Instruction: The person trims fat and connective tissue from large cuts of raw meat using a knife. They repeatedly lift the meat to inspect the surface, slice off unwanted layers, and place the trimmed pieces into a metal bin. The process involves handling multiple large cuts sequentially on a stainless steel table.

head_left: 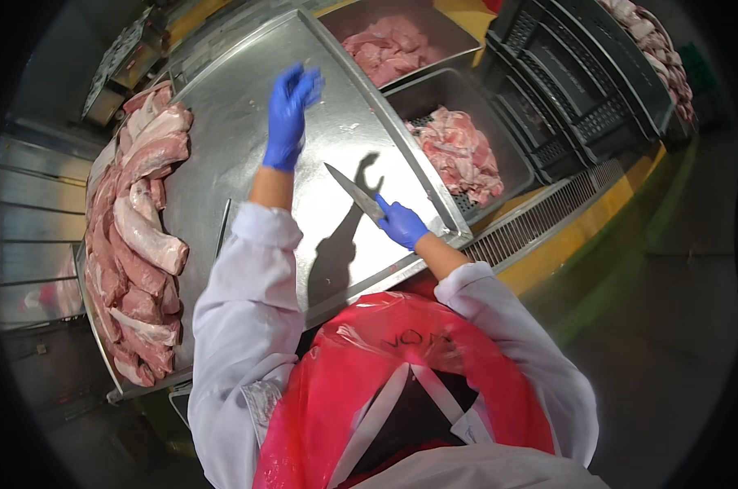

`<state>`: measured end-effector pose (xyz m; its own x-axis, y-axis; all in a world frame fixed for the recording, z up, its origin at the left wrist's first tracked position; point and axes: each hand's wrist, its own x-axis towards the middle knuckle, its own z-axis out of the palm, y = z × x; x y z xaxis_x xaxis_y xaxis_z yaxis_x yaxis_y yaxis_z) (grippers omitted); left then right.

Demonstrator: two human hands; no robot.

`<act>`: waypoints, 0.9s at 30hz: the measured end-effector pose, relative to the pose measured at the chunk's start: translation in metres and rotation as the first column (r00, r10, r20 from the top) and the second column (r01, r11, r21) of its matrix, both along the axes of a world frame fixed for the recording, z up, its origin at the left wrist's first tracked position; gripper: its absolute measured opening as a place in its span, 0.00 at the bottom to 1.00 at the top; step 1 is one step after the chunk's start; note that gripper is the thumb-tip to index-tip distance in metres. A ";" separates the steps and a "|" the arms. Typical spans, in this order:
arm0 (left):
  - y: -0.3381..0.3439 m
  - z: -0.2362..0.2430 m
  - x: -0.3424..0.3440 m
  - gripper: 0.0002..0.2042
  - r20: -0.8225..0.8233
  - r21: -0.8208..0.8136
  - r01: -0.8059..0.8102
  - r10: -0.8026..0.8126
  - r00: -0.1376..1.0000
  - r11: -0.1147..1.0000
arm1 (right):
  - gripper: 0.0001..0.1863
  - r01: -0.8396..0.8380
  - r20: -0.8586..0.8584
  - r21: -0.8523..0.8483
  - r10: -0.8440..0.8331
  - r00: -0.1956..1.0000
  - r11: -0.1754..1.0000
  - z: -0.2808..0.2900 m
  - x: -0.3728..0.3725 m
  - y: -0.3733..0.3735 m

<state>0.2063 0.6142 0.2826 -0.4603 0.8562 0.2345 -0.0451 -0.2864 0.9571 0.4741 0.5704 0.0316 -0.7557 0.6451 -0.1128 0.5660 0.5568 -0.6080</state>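
My left hand (pixel 286 118), in a blue glove, is raised over the steel work table (pixel 222 130). Nothing shows in it; its fingers are apart and slightly bent, and its shadow falls on the metal. In my blue-gloved right hand (pixel 401 226) is the handle of a knife (pixel 354 191), its blade pointing up and to the left over the table. Long cuts of raw meat (pixel 145 236) are heaped along the table's left side. A thin dark rod-like tool (pixel 223 228) lies beside my left sleeve, partly hidden by it.
Beyond the table's right edge, a grey crate (pixel 511 143) holds pale meat trimmings (pixel 459 151). Farther off, a bin (pixel 459 49) contains more pink meat pieces (pixel 389 49). Black plastic crates (pixel 564 81) stand at the far right, above a slatted metal grate (pixel 548 208).
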 end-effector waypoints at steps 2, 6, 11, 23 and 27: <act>-0.032 -0.069 0.013 0.24 0.057 -0.156 -0.031 0.040 0.998 0.987 | 0.38 0.028 0.114 -0.075 -0.019 0.993 0.997 0.036 0.007 -0.017; -0.083 -0.154 0.074 0.20 -0.082 -0.294 0.055 -0.083 0.993 0.954 | 0.37 0.039 -0.019 0.089 -0.037 0.999 0.995 0.070 0.076 -0.031; -0.017 -0.145 0.222 0.22 -0.316 -0.323 0.208 -0.312 0.896 0.923 | 0.37 0.377 -0.299 0.143 -0.323 0.898 0.915 0.040 0.240 -0.028; 0.177 -0.323 0.525 0.22 -0.513 -0.311 0.542 -0.618 0.596 0.781 | 0.34 0.763 -0.085 -0.222 -0.791 0.605 0.607 -0.034 0.665 0.038; 0.112 -0.401 0.499 0.23 -0.304 -0.864 -0.045 -0.592 -0.747 0.501 | 0.34 0.811 -0.353 -0.146 -0.795 0.493 0.567 0.033 0.777 0.128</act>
<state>0.7057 0.7267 -0.1183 0.4604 0.5536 -0.6939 0.6818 -0.7211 -0.1229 1.2515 0.6981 0.0649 0.1150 0.9910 0.0682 0.5384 -0.0045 -0.8427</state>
